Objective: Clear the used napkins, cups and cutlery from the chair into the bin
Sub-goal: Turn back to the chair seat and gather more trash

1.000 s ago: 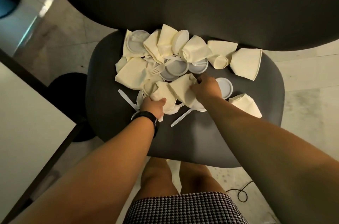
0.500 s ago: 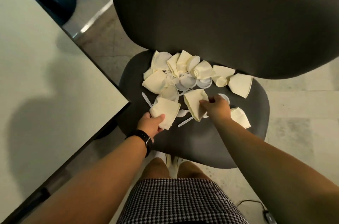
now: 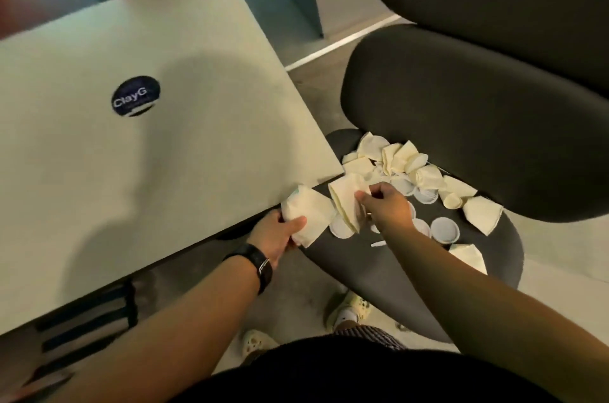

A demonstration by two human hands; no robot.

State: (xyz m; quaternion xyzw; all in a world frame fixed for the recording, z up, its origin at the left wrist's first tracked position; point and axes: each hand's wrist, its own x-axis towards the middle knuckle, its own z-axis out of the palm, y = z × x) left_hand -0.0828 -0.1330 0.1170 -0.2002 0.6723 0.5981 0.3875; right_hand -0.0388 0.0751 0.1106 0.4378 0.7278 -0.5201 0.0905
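Observation:
A dark grey chair (image 3: 412, 264) carries a heap of cream napkins (image 3: 395, 157), white plastic cups (image 3: 445, 230) and pieces of white cutlery (image 3: 378, 243). My left hand (image 3: 276, 234) grips a folded cream napkin (image 3: 309, 218) at the seat's left edge, under the table corner. My right hand (image 3: 385, 204) pinches a second cream napkin (image 3: 346, 201) lifted above the seat. No bin is in view.
A pale table (image 3: 148, 155) with a round dark sticker (image 3: 135, 96) fills the left, its corner reaching over the seat. The chair's tall backrest (image 3: 494, 89) rises at the right. My feet in pale clogs (image 3: 349, 310) stand on the stone floor below.
My view has swung left, so the table fills more of the frame. Both hands have lifted their napkins off the pile and carried them leftward, toward the table corner.

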